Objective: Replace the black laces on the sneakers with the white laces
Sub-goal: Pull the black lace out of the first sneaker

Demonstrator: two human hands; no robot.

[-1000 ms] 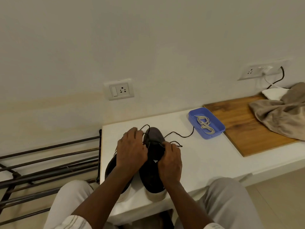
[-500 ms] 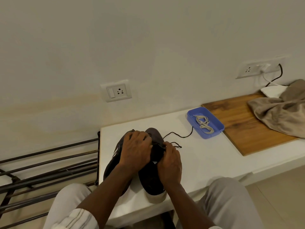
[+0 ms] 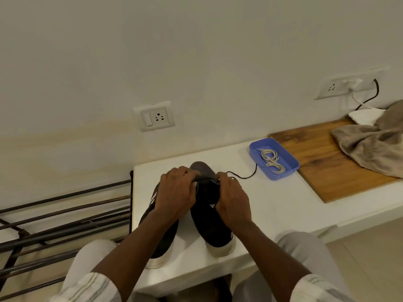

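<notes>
Your left hand (image 3: 176, 192) and right hand (image 3: 232, 198) cover both black sneakers (image 3: 207, 216) at centre frame on the white counter (image 3: 272, 205); fingers pinch at the laces, the grip itself hidden. A black lace (image 3: 246, 176) trails toward the blue plastic tray (image 3: 285, 174) holding coiled white laces (image 3: 271, 160). Crumpled beige cloth (image 3: 370, 144) lies on the wooden board (image 3: 322, 166), right.

2 sneakers (image 3: 209, 216), 2 hands (image 3: 176, 192), 1 blue tray (image 3: 290, 168), 1 wood board (image 3: 322, 166), 2 wall sockets (image 3: 155, 117), 1 cloth (image 3: 370, 144).
</notes>
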